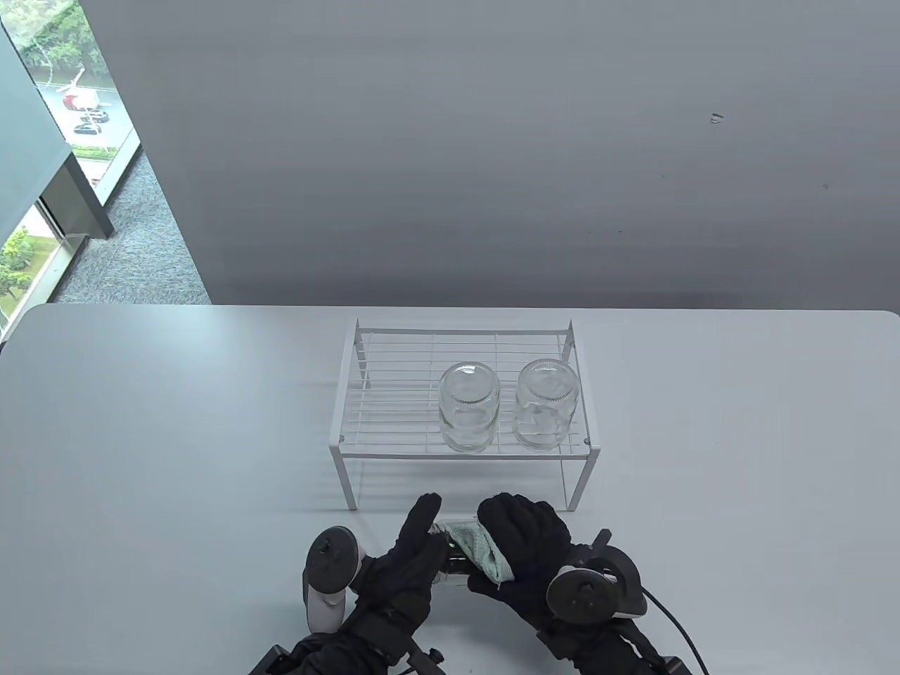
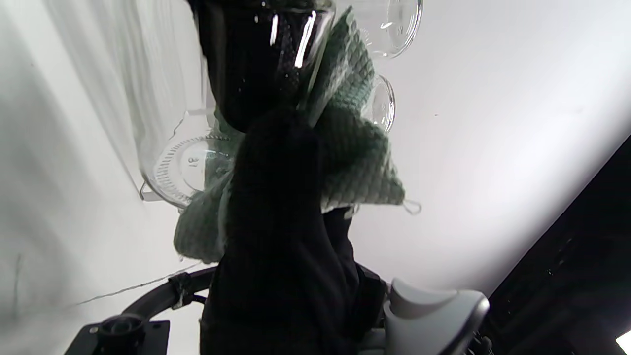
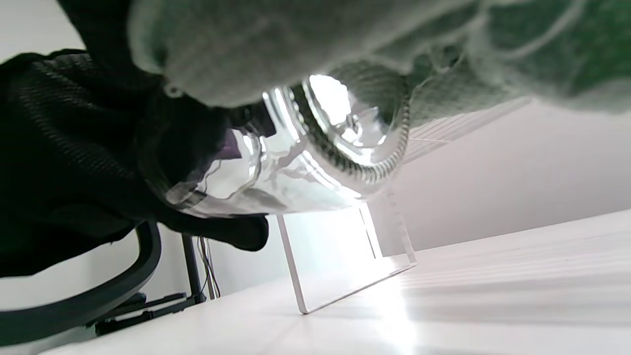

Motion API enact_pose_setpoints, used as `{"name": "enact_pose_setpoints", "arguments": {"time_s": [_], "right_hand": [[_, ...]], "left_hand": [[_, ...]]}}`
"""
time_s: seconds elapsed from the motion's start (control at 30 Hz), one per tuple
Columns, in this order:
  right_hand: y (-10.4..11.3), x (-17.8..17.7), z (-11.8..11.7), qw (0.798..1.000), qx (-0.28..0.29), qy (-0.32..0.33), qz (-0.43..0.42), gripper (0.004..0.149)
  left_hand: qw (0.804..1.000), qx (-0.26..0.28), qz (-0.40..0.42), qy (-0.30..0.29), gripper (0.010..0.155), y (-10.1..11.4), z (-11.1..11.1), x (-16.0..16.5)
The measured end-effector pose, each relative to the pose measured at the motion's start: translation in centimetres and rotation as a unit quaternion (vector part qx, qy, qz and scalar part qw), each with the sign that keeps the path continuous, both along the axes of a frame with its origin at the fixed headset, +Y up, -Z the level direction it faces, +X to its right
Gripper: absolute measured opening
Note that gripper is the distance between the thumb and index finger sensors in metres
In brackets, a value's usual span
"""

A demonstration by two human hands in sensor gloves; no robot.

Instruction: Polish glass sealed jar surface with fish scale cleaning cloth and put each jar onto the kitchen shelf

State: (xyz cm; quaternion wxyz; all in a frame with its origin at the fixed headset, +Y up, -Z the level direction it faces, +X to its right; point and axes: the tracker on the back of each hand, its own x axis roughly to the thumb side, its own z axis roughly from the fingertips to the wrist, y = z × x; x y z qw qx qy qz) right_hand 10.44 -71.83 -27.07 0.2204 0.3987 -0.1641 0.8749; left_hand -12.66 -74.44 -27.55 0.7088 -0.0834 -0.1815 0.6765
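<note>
A glass jar (image 1: 453, 559) lies between my two hands in front of the white wire shelf (image 1: 394, 394), mostly hidden in the table view. My left hand (image 1: 415, 555) grips it from the left. My right hand (image 1: 517, 555) presses the pale green fish scale cloth (image 1: 481, 552) over its right side. In the left wrist view the jar (image 2: 182, 162) shows its ribbed base beside the cloth (image 2: 355, 162). In the right wrist view the jar (image 3: 315, 153) sits under the cloth (image 3: 345, 44). Two clear jars (image 1: 469, 406) (image 1: 547, 402) stand upside down on the shelf's right half.
The shelf's left half (image 1: 390, 383) holds nothing. The shelf's front legs (image 1: 349, 485) stand just beyond my fingertips. A grey wall rises behind the white table (image 1: 140, 436). A cable (image 1: 675, 619) trails from the right tracker.
</note>
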Motion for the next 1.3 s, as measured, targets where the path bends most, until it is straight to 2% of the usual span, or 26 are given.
{"name": "enact_pose_setpoints", "arguments": {"time_s": [0.1,0.13,0.2,0.27,0.37,0.43,0.53,0.6,0.67,0.7,0.73,0.8,0.83,0.9,0.97,1.03,1.1,1.2,1.3], "right_hand": [[0.3,-1.1,1.0,0.995,0.072,0.028,0.061,0.082],[0.4,-1.8,1.5,0.989,0.112,0.030,0.089,0.082],[0.3,-3.0,2.3,0.977,0.153,0.042,0.139,0.082],[0.1,-4.2,2.8,0.968,0.178,0.041,0.170,0.087],[0.4,-4.0,2.7,0.970,0.178,0.008,0.167,0.088],[0.7,-3.2,2.1,0.984,0.145,-0.012,0.107,0.089],[0.5,-2.1,1.3,0.998,0.056,-0.001,0.033,0.092],[0.2,-1.3,0.6,1.000,-0.015,0.008,-0.011,0.093],[-0.4,-0.8,-0.1,0.991,-0.120,0.030,-0.055,0.094],[-1.0,-0.3,-0.7,0.973,-0.200,0.046,-0.106,0.093],[-1.4,0.0,-1.0,0.958,-0.244,0.055,-0.140,0.093],[-2.6,0.7,-1.7,0.907,-0.350,0.071,-0.222,0.088],[-3.1,0.9,-1.9,0.885,-0.384,0.077,-0.250,0.087],[-4.6,1.3,-2.0,0.805,-0.478,0.103,-0.335,0.083],[-5.5,1.4,-1.8,0.740,-0.525,0.125,-0.402,0.084],[-6.0,1.0,-1.6,0.699,-0.534,0.146,-0.452,0.088],[-5.8,0.6,-1.5,0.701,-0.514,0.158,-0.468,0.092],[-5.1,-0.1,-1.2,0.728,-0.456,0.166,-0.484,0.100],[-4.7,-1.1,-0.7,0.747,-0.433,0.171,-0.475,0.105]], "left_hand": [[1.000,-0.017,0.017,-0.004,0.065,-0.3,-0.1,-0.1],[0.999,-0.027,0.030,-0.013,0.065,-0.5,-0.1,-0.1],[0.997,-0.052,0.055,-0.031,0.066,-0.9,0.0,0.1],[0.995,-0.060,0.063,-0.054,0.066,-1.0,0.1,0.6],[0.996,-0.039,0.051,-0.055,0.066,-0.6,0.1,0.6],[0.998,0.014,0.006,-0.055,0.066,0.2,0.4,1.0],[0.994,0.084,-0.055,-0.047,0.066,1.1,0.7,1.4],[0.988,0.119,-0.078,-0.058,0.065,1.4,0.8,1.5],[0.982,0.147,-0.097,-0.063,0.064,1.7,0.9,1.5],[0.980,0.158,-0.103,-0.060,0.064,1.9,1.0,1.4],[0.980,0.159,-0.101,-0.058,0.064,1.9,1.0,1.4],[0.984,0.149,-0.087,-0.050,0.063,1.8,1.1,1.2],[0.985,0.144,-0.078,-0.048,0.063,1.8,1.0,1.1],[0.991,0.118,-0.052,-0.047,0.063,1.5,0.8,0.8],[0.996,0.068,0.001,-0.050,0.062,0.9,0.5,0.4],[0.998,0.029,0.042,-0.041,0.061,0.4,0.3,0.1],[0.997,0.004,0.072,-0.032,0.060,0.0,0.1,-0.3],[0.991,-0.025,0.128,-0.014,0.058,-0.5,-0.1,-0.8],[0.976,-0.076,0.206,-0.002,0.058,-1.0,0.1,-0.7]]}}
